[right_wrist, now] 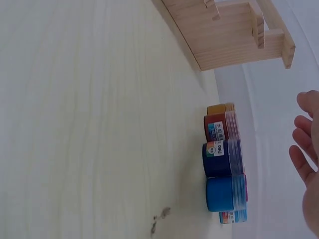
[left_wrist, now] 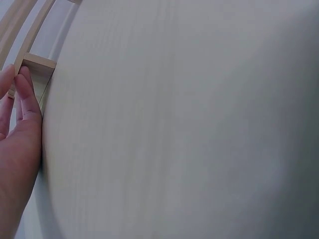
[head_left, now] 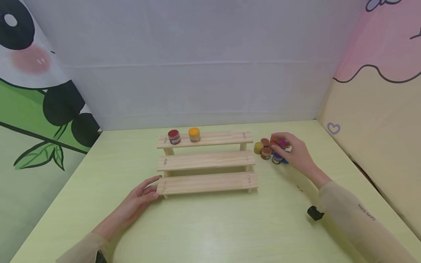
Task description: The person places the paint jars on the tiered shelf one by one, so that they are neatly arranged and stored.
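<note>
Rack (head_left: pixel 207 160), 3-tier, wooden, stands upright approx. mid-table. L hand (head_left: pixel 139 197): grips L end of bottom step (head_left: pixel 207 183), thumb & fingers on opp. sides of the wood. R hand (head_left: pixel 297 153): released; fingers loosely bent, thumb apart, directly above jar group R of rack. Group, on table (head_left: pixel 204 226), incl. yellow jar (head_left: pixel 258 148) nearest rack, reddish-brown jar (head_left: pixel 265 153), dk. blue jar (head_left: pixel 277 159) & blue jar (right_wrist: pixel 220 194); dk. blue & blue units sit side by side; others partly hidden by R hand. Top step (head_left: pixel 223 138), L half: dk. red jar (head_left: pixel 174 137) at L, orange jar (head_left: pixel 194 135) to its R, a small gap apart, both upright. Dk. mark (right_wrist: pixel 164 213) on tabletop, near side of group. Backdrop (head_left: pixel 204 91): pale cloth w/ horiz. creases.
</note>
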Demonstrator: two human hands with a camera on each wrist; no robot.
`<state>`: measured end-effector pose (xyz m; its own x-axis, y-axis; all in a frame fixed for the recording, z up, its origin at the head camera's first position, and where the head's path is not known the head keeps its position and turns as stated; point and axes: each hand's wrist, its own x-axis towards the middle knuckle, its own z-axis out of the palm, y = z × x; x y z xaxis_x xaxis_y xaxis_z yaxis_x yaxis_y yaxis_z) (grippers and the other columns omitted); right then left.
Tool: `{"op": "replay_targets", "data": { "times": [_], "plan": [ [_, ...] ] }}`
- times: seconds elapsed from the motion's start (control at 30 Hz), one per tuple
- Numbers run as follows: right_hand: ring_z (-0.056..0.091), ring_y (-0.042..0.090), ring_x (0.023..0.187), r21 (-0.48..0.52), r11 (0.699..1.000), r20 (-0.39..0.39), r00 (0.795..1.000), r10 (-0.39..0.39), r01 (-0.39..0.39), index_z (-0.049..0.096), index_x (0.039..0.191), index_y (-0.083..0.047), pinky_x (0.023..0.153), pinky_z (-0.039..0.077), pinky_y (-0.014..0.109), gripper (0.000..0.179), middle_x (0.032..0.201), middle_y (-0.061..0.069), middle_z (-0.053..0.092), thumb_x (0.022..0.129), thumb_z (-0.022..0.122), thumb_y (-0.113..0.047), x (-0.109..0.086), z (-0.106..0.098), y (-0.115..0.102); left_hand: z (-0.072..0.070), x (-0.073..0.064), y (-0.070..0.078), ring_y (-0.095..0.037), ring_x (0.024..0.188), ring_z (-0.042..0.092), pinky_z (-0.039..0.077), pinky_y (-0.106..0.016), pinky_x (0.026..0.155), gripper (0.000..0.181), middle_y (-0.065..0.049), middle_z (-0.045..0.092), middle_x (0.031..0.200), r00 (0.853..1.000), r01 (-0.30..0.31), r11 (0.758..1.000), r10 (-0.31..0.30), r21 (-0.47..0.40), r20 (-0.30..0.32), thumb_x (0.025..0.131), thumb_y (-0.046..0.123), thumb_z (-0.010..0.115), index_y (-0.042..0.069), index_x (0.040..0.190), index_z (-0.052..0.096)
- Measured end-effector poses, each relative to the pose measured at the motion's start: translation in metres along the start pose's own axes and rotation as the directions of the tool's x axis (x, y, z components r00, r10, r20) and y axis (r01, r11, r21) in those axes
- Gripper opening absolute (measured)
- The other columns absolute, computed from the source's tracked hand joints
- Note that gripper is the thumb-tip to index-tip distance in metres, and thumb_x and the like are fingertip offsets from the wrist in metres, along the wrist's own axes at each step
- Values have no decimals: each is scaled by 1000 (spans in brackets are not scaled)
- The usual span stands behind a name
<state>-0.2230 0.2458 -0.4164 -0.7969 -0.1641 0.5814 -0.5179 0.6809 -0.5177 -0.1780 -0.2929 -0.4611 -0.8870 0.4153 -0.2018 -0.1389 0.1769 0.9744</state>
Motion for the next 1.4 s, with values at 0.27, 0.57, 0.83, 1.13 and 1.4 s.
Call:
{"op": "replay_targets", "data": {
  "times": [0.27,0.57,0.83,1.13,1.4],
  "plan": [
    [61,28,105,5,998,-8,998,55,-55,56,136,-10,86,43,8,49,130,14,63,89,72,-9,-3,-10,16,1,-1,2,-1,118,58,45,-14,96,65,9,58,131,1000,12,1000,-12,11,-17,100,20,56,18,156,24],
    [50,34,127,-2,996,2,996,94,-94,50,144,-12,97,34,11,56,143,15,55,91,70,-14,-6,-19,30,1,-2,3,-1,118,58,45,-14,96,65,8,58,131,1000,19,1000,-18,11,-20,100,20,56,18,156,23],
    [43,38,134,5,986,53,985,164,-164,42,149,-14,105,38,57,64,149,17,47,92,70,-20,-9,-21,41,2,-2,4,-2,118,58,44,-14,97,65,7,58,132,997,54,998,-53,22,-50,99,23,58,22,156,25],
    [34,45,138,66,974,130,969,208,-218,33,154,-13,108,31,66,73,155,22,35,91,70,-17,-13,-23,48,1,-2,3,-1,117,58,45,-14,96,66,9,59,130,997,55,998,-54,16,-50,99,22,58,21,156,24],
    [36,47,135,103,968,178,961,210,-230,33,152,-4,104,33,67,72,152,25,34,91,70,-14,-21,-24,48,1,-1,3,-2,118,58,45,-15,97,66,7,58,131,997,56,998,-55,11,-46,100,23,58,21,156,24]
  ]
}}
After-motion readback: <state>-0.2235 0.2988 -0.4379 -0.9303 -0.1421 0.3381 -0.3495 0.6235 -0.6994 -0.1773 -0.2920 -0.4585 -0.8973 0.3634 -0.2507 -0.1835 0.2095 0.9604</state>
